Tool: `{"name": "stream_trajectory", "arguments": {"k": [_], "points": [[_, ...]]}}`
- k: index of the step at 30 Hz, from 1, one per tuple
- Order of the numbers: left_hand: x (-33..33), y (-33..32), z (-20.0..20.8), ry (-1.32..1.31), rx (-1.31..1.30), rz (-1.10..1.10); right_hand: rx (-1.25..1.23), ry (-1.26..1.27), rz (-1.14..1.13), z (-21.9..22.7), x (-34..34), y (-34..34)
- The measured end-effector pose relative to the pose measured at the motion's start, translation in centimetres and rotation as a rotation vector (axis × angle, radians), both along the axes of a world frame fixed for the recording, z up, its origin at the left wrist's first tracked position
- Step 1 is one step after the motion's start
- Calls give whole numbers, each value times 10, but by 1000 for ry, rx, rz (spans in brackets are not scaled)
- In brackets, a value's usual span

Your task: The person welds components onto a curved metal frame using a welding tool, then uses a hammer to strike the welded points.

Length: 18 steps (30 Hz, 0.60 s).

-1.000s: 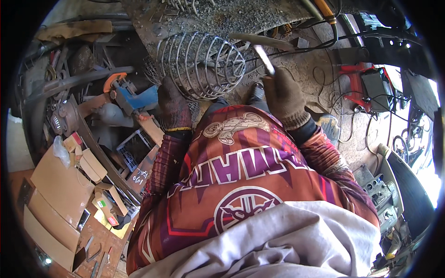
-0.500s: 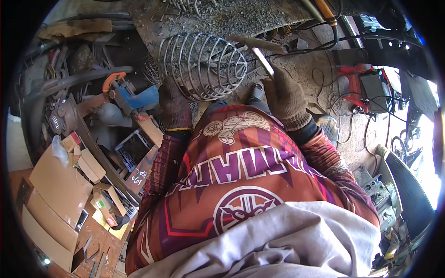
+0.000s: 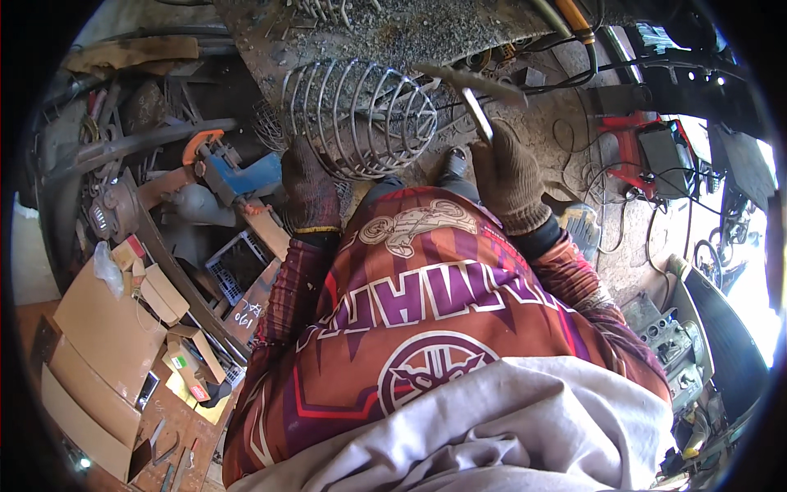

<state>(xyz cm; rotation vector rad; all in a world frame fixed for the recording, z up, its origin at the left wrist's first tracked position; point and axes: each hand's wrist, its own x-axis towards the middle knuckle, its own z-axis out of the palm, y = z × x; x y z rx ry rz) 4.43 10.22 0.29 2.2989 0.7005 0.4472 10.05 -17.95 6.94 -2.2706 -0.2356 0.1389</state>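
1. We have the left hand [image 3: 307,184], gloved, curled on the wires at the wide end of the wire cage [image 3: 356,115], though its fingertips are hidden; a firm hold there should stop the cage from twisting under a tap.
2. The cage sits just ahead and to the right of that hand, its narrow nose pointing toward the right hand [image 3: 508,172].
3. We have the right hand wrapped around the pale shaft of a chipping hammer [image 3: 469,86], its dark, long head just ahead of the fist. A relaxed wrist would probably give cleaner control than a tight one.
4. One end of the head points back toward the cage; whether it touches, we cannot tell. Short strokes at the wire joints seem wisest, well clear of the left hand.
5. Beyond both hands lies the grit-strewn metal plate [image 3: 459,31]; its loose debris suggests we should mind flying chips.
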Motion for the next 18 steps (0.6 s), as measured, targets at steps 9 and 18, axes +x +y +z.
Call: {"name": "stream_trajectory", "arguments": {"k": [9, 18], "points": [[-4, 7, -12, -7, -149, -6, 200, 62, -69, -13, 5, -7], [1, 5, -12, -175, -652, 203, 155, 152, 77, -4, 13, -5]]}}
